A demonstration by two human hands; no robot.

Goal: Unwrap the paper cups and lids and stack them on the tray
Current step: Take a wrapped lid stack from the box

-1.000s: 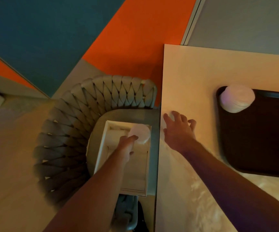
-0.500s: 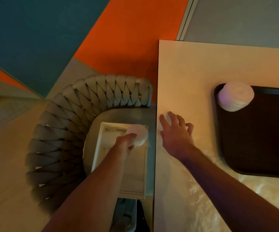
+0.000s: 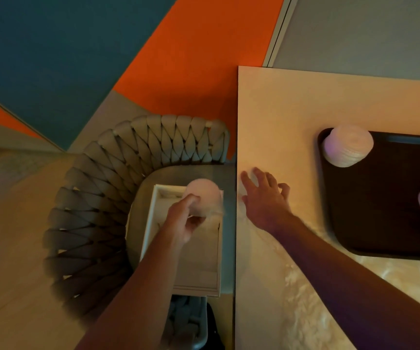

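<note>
Left hand [image 3: 186,223] pinches a wrapped lid stack [image 3: 202,197] over the chair [image 3: 98,213]; right hand [image 3: 264,198] spread on pale table [image 3: 279,109].

Two bare forearms enter from the bottom of the frame, no sleeves, watches or bands on them; the left hand [image 3: 185,223] at centre and the right hand [image 3: 265,200] just right of it wear no gloves or rings

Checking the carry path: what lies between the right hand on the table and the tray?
In the head view, only bare tabletop lies between the right hand and the tray's near rim; nothing stands there.
</note>
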